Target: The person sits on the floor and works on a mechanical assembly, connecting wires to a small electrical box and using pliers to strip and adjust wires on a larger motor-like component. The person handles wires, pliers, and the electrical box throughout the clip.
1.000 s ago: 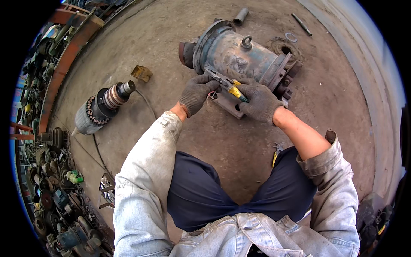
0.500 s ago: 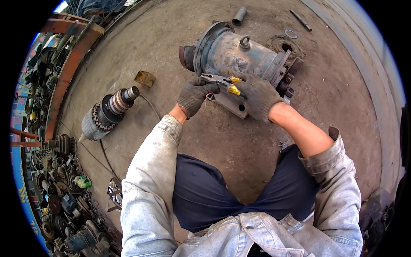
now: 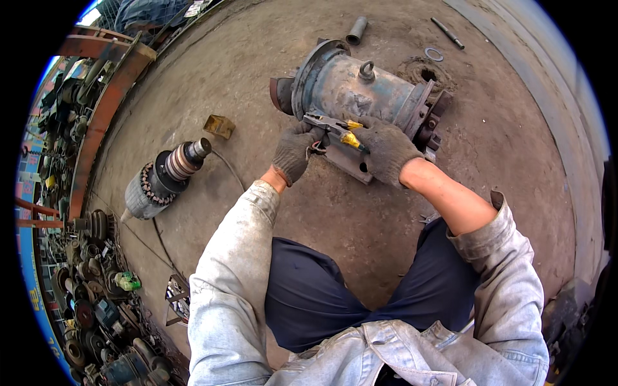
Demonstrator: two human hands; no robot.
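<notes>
My right hand (image 3: 389, 152), in a dark knitted glove, is closed around the yellow handles of a pair of pliers (image 3: 329, 123). The handles stand a little apart, and the metal jaws point left over my other hand. My left hand (image 3: 293, 153), gloved alike, is closed just under the jaws, its fingers pinching a thin reddish wire (image 3: 317, 148) that shows as a small loop. Whether the jaws touch the wire is hard to see. Both hands are in front of a worn blue-grey motor housing (image 3: 360, 83) with a lifting eye on top, lying on the ground.
To the left lies a motor rotor (image 3: 161, 182) with copper-coloured rings, near a small rusty-yellow box (image 3: 219, 126). Beyond the housing are a pipe piece (image 3: 356, 30), a rod (image 3: 448, 33) and a flat ring (image 3: 434, 55). Piled machine parts (image 3: 96, 302) line the left side.
The view has shifted slightly. Both hands keep their grips, and the pliers stay over the left hand at nearly the same place.
</notes>
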